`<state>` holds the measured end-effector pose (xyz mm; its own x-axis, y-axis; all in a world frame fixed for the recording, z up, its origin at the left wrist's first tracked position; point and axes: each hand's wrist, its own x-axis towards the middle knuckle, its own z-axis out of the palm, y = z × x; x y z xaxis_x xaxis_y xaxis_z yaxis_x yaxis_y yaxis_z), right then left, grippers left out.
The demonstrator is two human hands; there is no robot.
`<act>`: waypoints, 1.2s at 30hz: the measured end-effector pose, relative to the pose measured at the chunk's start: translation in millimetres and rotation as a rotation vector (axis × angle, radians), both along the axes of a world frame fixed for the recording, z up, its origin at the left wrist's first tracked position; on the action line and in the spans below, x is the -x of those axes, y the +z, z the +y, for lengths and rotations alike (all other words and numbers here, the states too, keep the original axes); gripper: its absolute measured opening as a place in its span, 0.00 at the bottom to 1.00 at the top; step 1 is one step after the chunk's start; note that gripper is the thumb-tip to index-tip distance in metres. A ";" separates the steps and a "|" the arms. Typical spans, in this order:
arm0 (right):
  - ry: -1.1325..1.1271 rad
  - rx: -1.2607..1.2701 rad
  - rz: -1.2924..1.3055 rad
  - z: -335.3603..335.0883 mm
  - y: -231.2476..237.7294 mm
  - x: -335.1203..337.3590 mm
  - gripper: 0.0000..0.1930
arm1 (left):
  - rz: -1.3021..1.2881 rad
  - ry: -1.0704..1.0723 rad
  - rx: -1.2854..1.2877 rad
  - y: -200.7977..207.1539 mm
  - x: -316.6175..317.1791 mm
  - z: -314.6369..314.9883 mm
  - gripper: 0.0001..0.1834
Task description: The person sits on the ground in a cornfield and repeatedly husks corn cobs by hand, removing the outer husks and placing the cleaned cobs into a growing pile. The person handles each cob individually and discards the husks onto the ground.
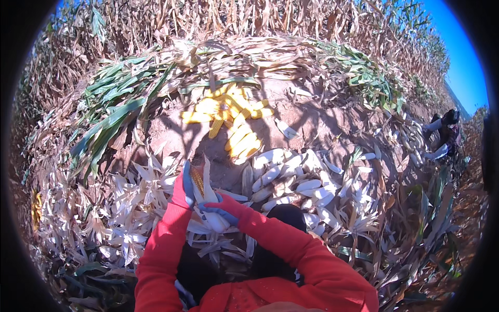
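Observation:
An ear of corn [197, 180] is held upright in front of me, its yellow kernels bare at the upper end. Pale husk [207, 179] still wraps its lower part, and one strip stands up along the right side. My left hand [188, 185], in a blue-grey glove, is closed along the ear's left side. Lower down, my right hand [221, 208], gloved alike, has its fingers closed around the husk-covered part. Both sleeves are red. Beyond my hands lies a heap of husked yellow ears [240, 136] on bare soil.
Right of my hands lies a pile of ears in pale husks [291, 177]. Loose dry husks [122, 208] cover the ground to the left. Green leaves [117, 119] and dry stalks [270, 60] ring the soil, with standing corn behind. Someone's dark-clad legs [446, 130] show far right.

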<state>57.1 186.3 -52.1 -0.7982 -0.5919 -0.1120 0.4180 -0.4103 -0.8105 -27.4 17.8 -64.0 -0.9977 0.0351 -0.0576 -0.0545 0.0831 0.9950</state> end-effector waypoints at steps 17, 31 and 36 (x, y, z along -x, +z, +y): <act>-0.233 -0.559 0.319 -4.2 -47.9 9.9 0.38 | 0.156 -0.047 -0.193 18.9 -14.1 22.6 0.26; -0.217 -0.648 0.388 -11.6 -59.7 11.2 0.44 | -0.105 -0.137 -0.521 -36.9 9.8 -17.0 0.30; -0.324 -0.561 0.382 -17.4 -55.3 8.0 0.41 | -0.122 -0.053 -0.721 -51.8 28.2 -26.6 0.26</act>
<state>49.2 168.9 -107.4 -0.9666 -0.2563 -0.0074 -0.0062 0.0519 -0.9986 -55.6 -8.7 -115.7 -0.9816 0.1545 -0.1125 -0.1826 -0.5845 0.7906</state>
